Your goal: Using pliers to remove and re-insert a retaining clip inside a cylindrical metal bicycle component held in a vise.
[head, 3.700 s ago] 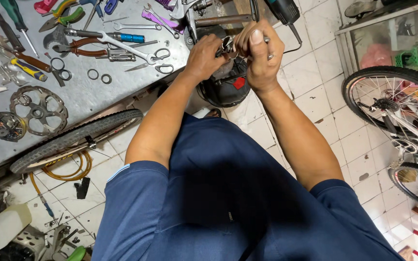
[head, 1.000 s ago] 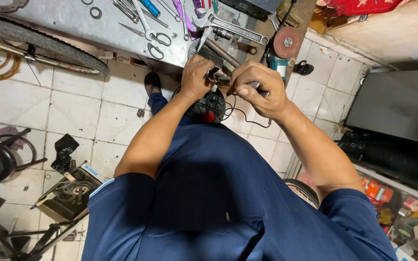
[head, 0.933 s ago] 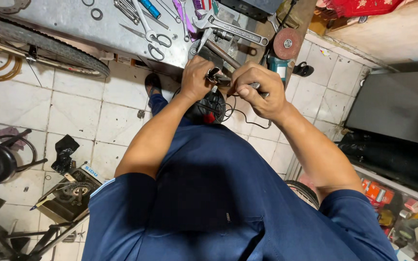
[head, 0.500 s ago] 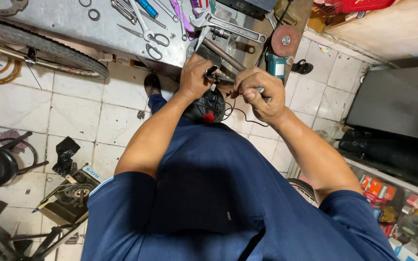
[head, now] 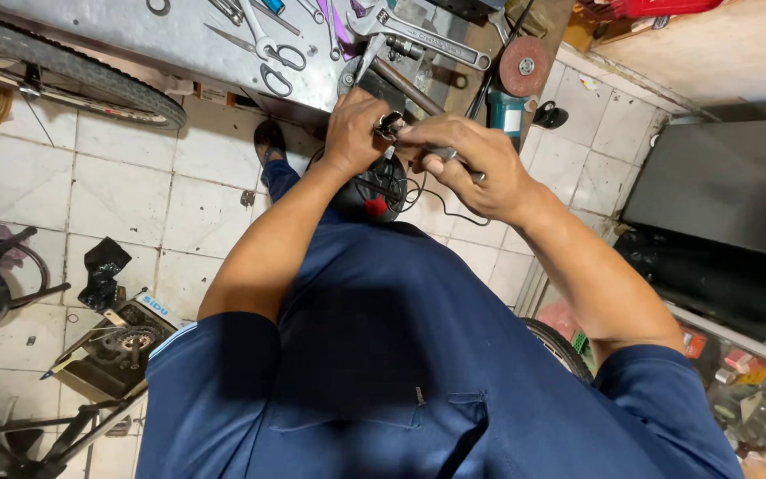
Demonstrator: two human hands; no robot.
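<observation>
Far left: a knobbly black bicycle tyre [head: 73, 75] runs along the edge of the dull grey metal worktop [head: 179, 40], above pale, stained floor tiles [head: 19, 177]. Lower left, on the floor, a toothed metal sprocket [head: 130, 340] sits on a small box.

On the worktop, steel scissors [head: 263, 49] with looped handles lie flat; further right, a long chrome adjustable spanner [head: 427, 40].

Centre: your left hand [head: 352, 133] is curled shut, its grip holding a small shiny metal part [head: 389, 127], cylindrical as far as can be told. The part is held in the air just in front of the worktop edge, between both hands.

Your right hand [head: 476, 168] meets the left at that part; its grip is closed around a slim metal tool shaft [head: 449, 158], whose tip is hidden by the fingers. Below the hands, a round black object with a red patch [head: 374, 191] and a thin black cord.

Right: a teal angle grinder [head: 511, 93] with a rust-red abrasive disc leans by the tiles. Far right, a dark flat panel [head: 720, 191].
</observation>
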